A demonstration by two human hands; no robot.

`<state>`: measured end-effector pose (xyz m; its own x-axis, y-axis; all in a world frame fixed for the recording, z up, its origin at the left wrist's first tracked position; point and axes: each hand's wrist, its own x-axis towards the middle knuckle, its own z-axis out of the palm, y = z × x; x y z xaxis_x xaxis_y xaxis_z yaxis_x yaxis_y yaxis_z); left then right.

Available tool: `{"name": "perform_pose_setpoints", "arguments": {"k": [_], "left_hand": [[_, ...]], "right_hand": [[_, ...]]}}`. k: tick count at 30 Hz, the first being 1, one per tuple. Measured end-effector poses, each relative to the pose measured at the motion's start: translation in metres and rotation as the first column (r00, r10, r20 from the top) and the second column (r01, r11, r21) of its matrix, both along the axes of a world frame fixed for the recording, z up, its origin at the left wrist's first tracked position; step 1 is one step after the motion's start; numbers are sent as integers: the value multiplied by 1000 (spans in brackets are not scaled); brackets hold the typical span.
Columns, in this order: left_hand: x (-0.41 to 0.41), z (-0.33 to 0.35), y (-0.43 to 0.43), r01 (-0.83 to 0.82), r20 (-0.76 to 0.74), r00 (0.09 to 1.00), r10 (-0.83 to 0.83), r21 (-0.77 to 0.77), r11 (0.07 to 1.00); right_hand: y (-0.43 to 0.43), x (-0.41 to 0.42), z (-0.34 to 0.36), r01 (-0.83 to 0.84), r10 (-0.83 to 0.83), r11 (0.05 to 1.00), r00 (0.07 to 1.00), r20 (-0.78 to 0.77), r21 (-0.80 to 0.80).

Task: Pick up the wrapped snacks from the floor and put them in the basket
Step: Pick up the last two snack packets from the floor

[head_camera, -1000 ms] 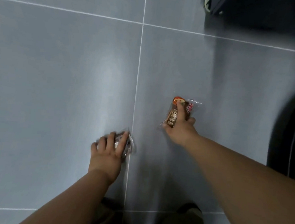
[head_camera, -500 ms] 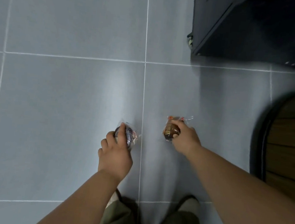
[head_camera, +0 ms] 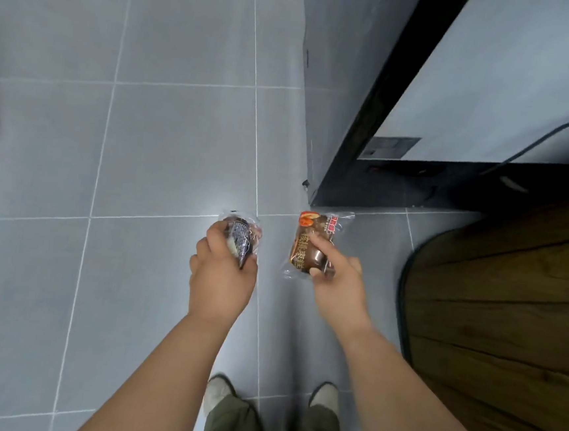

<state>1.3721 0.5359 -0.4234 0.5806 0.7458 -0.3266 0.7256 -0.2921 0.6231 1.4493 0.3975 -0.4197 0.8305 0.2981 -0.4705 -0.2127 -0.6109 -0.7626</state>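
Nearest the camera are two pale shoes (head_camera: 217,393) under two olive trouser legs (head_camera: 237,424), standing on the grey tiled floor (head_camera: 161,156). Two bare forearms reach forward above them. The left hand (head_camera: 222,278) has its fingers (head_camera: 214,240) curled round one dark snack (head_camera: 240,237) in a clear wrapper, which sticks out past the fingertips and is held up off the floor. Just beside it, apart and not touching, the right hand (head_camera: 337,285) pinches one brown snack (head_camera: 310,241) between forefinger and thumb. Its clear wrapper has an orange and red label at the end away from the fingers, and it too is held clear of the tiles. That makes two wrapped snacks, one in each hand. To the right of the right fingers lies one dark wooden slatted board (head_camera: 509,303) with a rounded black edge. Beyond both sets of fingers stands one pale cabinet (head_camera: 494,79) with a black frame, its corner just past the brown snack. One dark cable (head_camera: 541,138) runs across its face.
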Motion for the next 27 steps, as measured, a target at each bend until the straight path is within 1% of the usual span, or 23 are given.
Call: {"name": "perform_pose_setpoints", "arguments": {"k": [2,6,12,17,22,27], "left_hand": [[0,46,-7,-7,61,998,7,5,1000],[-8,124,-28,-14,127,992,14,2,1000],[-19,206,-67,85,163,982,-92,52,995],[-11,251,-85,146,208,965,-161,88,985],[-12,284,-96,268,206,934,-291,132,954],[-29,307,-97,450,223,855,-468,130,884]], "right_hand": [[-10,-2,46,37,-39,998,999,21,51],[-40,-10,126,93,-106,986,990,95,138],[-89,-17,209,117,-163,960,972,169,253],[-119,-23,258,190,-260,940,936,236,282],[-134,-46,283,253,-329,935,881,339,248],[-141,-91,306,401,-461,883,838,293,243]]}}
